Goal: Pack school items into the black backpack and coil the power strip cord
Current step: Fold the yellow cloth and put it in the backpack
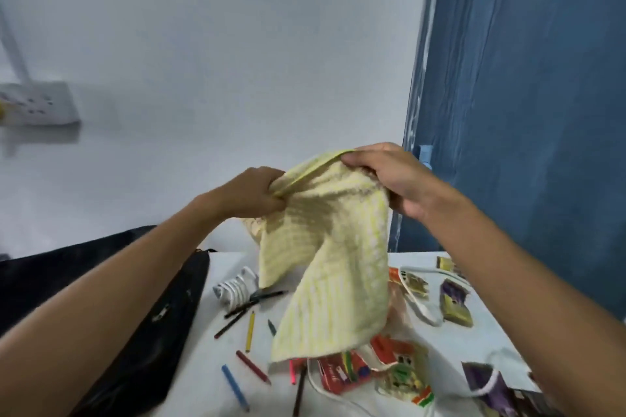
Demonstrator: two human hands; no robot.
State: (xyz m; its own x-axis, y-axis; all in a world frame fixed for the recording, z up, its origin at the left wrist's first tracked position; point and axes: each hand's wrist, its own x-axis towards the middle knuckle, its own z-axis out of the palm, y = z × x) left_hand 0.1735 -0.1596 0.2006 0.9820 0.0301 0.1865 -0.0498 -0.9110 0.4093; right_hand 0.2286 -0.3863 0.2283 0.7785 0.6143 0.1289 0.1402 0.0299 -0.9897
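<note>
Both hands, left [257,193] and right [389,176], pinch the pale yellow waffle-textured cloth [325,267] by its top hem. It hangs long axis downward, soft and creased. The flat black fabric backpack [159,325] lies on the white tabletop [210,382].

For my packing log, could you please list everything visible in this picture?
towel: one, pale yellow, held up over the table
backpack: one, black, left on the table
coiled cord: one, white, beside the backpack
coloured pencils: several, mixed colours, scattered at centre
pencil box: one, red, under the towel's lower edge
wall socket: one, white, far left
curtain: one, blue, right
left hand: grips the towel's edge
right hand: grips the towel's top
</note>
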